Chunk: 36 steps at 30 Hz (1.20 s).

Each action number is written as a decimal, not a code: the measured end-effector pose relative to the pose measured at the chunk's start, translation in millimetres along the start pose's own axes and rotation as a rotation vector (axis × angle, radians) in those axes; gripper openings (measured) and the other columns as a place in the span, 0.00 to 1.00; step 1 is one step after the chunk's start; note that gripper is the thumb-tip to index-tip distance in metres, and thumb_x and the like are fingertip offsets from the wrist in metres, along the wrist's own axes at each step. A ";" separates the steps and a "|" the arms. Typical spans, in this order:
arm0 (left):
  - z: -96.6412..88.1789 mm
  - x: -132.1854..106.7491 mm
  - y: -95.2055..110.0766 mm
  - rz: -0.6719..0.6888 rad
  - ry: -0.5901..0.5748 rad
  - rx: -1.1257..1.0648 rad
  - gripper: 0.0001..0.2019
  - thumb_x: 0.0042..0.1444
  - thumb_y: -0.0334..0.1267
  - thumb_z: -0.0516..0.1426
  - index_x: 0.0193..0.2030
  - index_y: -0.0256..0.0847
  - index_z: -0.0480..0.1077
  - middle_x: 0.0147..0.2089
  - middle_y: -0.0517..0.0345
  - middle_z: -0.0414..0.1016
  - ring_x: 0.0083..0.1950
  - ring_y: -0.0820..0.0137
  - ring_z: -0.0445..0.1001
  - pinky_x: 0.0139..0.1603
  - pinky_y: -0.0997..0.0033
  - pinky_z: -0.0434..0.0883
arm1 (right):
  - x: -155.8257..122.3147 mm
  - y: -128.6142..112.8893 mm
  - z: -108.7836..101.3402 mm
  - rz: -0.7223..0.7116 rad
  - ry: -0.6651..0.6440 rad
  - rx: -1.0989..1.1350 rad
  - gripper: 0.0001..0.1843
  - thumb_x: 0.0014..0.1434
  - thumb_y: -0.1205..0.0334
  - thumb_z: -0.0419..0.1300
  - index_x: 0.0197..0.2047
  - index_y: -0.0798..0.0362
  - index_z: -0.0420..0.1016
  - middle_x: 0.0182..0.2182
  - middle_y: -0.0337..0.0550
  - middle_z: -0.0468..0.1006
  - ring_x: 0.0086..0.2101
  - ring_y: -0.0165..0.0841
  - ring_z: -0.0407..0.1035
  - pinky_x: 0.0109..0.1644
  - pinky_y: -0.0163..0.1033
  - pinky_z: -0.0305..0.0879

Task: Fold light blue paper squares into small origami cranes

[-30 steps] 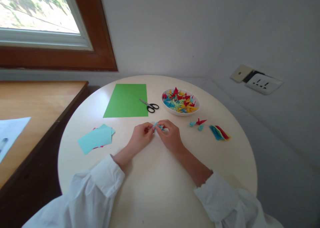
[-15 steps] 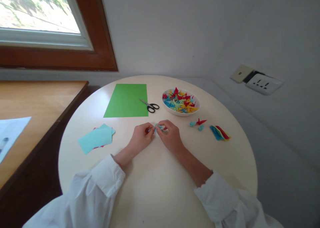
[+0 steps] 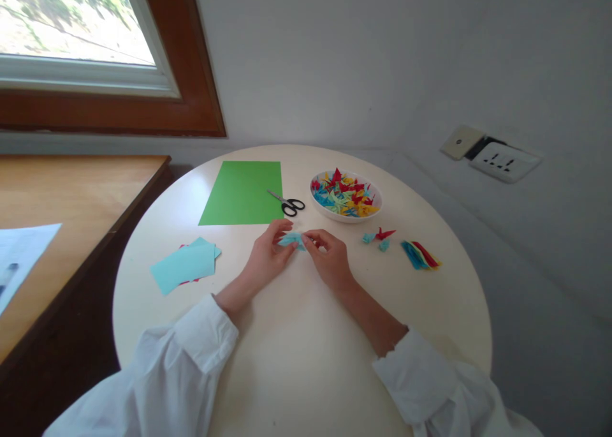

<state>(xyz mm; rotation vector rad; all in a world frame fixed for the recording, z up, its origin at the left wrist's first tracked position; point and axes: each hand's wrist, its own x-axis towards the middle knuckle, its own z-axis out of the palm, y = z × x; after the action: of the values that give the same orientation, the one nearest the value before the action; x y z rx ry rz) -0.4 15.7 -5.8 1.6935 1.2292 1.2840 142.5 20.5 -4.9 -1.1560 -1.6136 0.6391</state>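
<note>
At the middle of the round table, a small piece of folded light blue paper (image 3: 290, 238) is between my two hands. My right hand (image 3: 329, 253) pinches its right end between thumb and index finger. Curved around the left part of the paper is my left hand (image 3: 270, 249), its thumb against the lower edge and its other fingers raised behind. The exact folded shape is partly hidden by my fingers. To the right lie several small folded pieces, among them a red paper crane (image 3: 384, 234) and a light blue folded piece (image 3: 384, 245).
A white bowl (image 3: 345, 219) full of colourful paper cranes stands behind my right hand. Scissors (image 3: 290, 206) lie partly on a green sheet (image 3: 241, 193). Light blue paper pieces (image 3: 184, 266) are at left, a fan of coloured strips (image 3: 421, 255) at right. A wooden desk (image 3: 86, 182) is beside the table.
My left hand has loosened from a tight pinch, its fingers now spread wider. More of the light blue paper shows between the hands. My right hand has barely moved.
</note>
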 end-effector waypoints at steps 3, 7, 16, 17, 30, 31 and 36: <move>-0.7 1.1 -3.1 0.017 -0.052 0.005 0.09 0.51 0.37 0.55 0.39 0.37 0.68 0.40 0.51 0.74 0.41 0.68 0.72 0.44 0.68 0.69 | 0.3 1.3 0.1 0.025 -0.009 0.043 0.09 0.53 0.59 0.56 0.30 0.54 0.74 0.27 0.41 0.78 0.28 0.30 0.68 0.32 0.34 0.64; -0.2 1.4 -5.3 -0.001 -0.013 -0.012 0.09 0.51 0.39 0.55 0.35 0.36 0.70 0.37 0.50 0.75 0.39 0.67 0.73 0.43 0.67 0.70 | 0.9 4.4 0.6 0.041 -0.004 0.095 0.09 0.52 0.59 0.57 0.32 0.54 0.75 0.29 0.41 0.78 0.29 0.31 0.69 0.35 0.35 0.65; -0.5 2.2 -5.6 0.063 0.049 -0.052 0.07 0.49 0.39 0.57 0.32 0.37 0.71 0.39 0.50 0.73 0.43 0.67 0.72 0.46 0.66 0.68 | -0.8 5.9 2.0 0.001 -0.004 0.207 0.03 0.48 0.62 0.61 0.28 0.52 0.75 0.27 0.40 0.78 0.29 0.31 0.70 0.37 0.36 0.67; -0.6 2.3 -4.7 0.041 0.045 -0.060 0.08 0.48 0.39 0.57 0.32 0.37 0.71 0.40 0.50 0.74 0.43 0.67 0.72 0.46 0.66 0.68 | -0.8 5.8 1.8 -0.004 -0.002 0.208 0.03 0.48 0.62 0.61 0.27 0.52 0.75 0.26 0.40 0.78 0.29 0.31 0.70 0.37 0.36 0.67; -3.1 1.5 7.2 -0.056 0.057 -0.026 0.07 0.50 0.39 0.55 0.31 0.38 0.69 0.36 0.53 0.75 0.39 0.68 0.72 0.42 0.68 0.68 | -0.9 3.2 3.5 0.100 -0.041 0.280 0.06 0.48 0.60 0.61 0.28 0.54 0.75 0.26 0.42 0.78 0.29 0.33 0.73 0.37 0.37 0.70; -3.0 1.3 6.7 -0.055 0.061 -0.038 0.06 0.50 0.38 0.55 0.31 0.38 0.68 0.37 0.52 0.75 0.39 0.68 0.73 0.43 0.68 0.68 | -0.8 2.8 3.7 0.117 -0.041 0.299 0.06 0.47 0.60 0.61 0.27 0.54 0.75 0.26 0.41 0.78 0.29 0.33 0.73 0.37 0.38 0.70; -1.9 0.9 2.8 -0.054 0.088 -0.094 0.06 0.49 0.38 0.56 0.30 0.38 0.68 0.40 0.50 0.75 0.41 0.67 0.73 0.45 0.66 0.69 | -0.6 0.6 5.0 0.182 -0.032 0.371 0.07 0.43 0.59 0.64 0.26 0.54 0.74 0.25 0.41 0.79 0.29 0.34 0.73 0.37 0.39 0.71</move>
<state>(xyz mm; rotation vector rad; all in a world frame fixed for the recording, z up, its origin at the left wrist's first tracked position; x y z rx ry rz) -1.4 15.6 -2.5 1.5422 1.2371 1.3744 138.0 20.8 -7.4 -1.0239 -1.3515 1.0318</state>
